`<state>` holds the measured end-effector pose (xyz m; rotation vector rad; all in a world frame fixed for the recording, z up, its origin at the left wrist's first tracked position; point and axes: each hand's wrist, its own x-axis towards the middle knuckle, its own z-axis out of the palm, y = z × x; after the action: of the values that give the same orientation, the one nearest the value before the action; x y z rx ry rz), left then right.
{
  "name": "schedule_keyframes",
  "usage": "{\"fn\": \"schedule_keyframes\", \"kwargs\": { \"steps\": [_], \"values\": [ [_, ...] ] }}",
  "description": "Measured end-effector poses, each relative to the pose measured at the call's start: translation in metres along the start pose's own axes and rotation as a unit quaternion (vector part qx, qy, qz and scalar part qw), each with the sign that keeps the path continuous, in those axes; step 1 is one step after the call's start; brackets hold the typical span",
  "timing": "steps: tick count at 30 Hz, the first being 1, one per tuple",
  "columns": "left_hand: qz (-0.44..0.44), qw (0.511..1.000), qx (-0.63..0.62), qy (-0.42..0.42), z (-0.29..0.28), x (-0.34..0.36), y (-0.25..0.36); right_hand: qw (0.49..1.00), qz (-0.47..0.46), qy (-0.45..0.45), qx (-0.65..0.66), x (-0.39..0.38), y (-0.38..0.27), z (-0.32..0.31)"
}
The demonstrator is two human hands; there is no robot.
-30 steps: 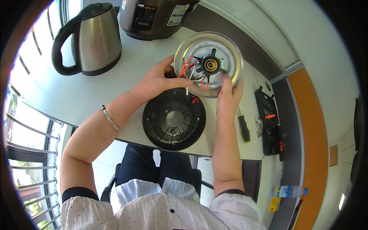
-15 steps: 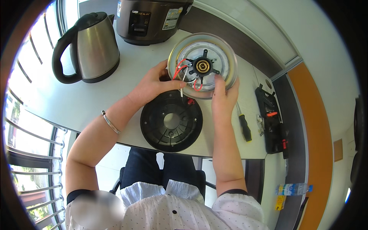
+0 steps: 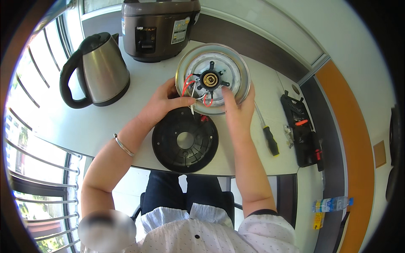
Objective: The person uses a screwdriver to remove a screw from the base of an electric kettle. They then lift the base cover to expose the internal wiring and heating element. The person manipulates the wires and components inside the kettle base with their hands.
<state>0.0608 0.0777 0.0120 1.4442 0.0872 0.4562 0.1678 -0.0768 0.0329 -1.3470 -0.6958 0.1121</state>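
Both my hands hold a round metal kettle body with its underside facing up (image 3: 236, 67). A black round connector (image 3: 210, 79) with brass rings sits at its centre, with red and white wires beside it. My left hand (image 3: 171, 99) grips the left rim, thumb near the wires. My right hand (image 3: 237, 105) grips the lower right rim, its thumb on the underside by one arm of the connector. Just below, a black round plastic base cover (image 3: 168, 143) with a central hole lies on the counter, partly overlapped by the kettle body. A small red part (image 3: 204, 118) shows at its upper edge.
A steel kettle (image 3: 105, 69) with a black handle and a brown cooker (image 3: 156, 36) stand at the back left. To the right lie a screwdriver (image 3: 271, 141), small loose parts (image 3: 288, 135) and a black tool case (image 3: 304, 137). A water bottle (image 3: 332, 205) is farther right.
The whole view has shifted a little. The kettle body sits slightly farther left over the black cover. Both hands keep the same hold.
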Motion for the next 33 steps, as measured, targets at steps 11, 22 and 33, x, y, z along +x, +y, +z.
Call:
{"fn": "schedule_keyframes", "kwargs": {
  "steps": [11,22,33],
  "values": [
    [-0.002,1.0,-0.016,-0.016,0.0,-0.001,0.001,0.997,-0.083,-0.001,-0.001,0.0,0.009,0.0],
    [-0.015,0.999,-0.033,-0.022,-0.003,-0.002,-0.003,0.988,-0.135,0.013,-0.073,0.001,0.017,-0.003],
    [-0.002,0.999,-0.039,-0.031,-0.003,-0.002,-0.001,0.988,-0.132,0.014,-0.075,-0.002,0.013,-0.002]
  ]
}}
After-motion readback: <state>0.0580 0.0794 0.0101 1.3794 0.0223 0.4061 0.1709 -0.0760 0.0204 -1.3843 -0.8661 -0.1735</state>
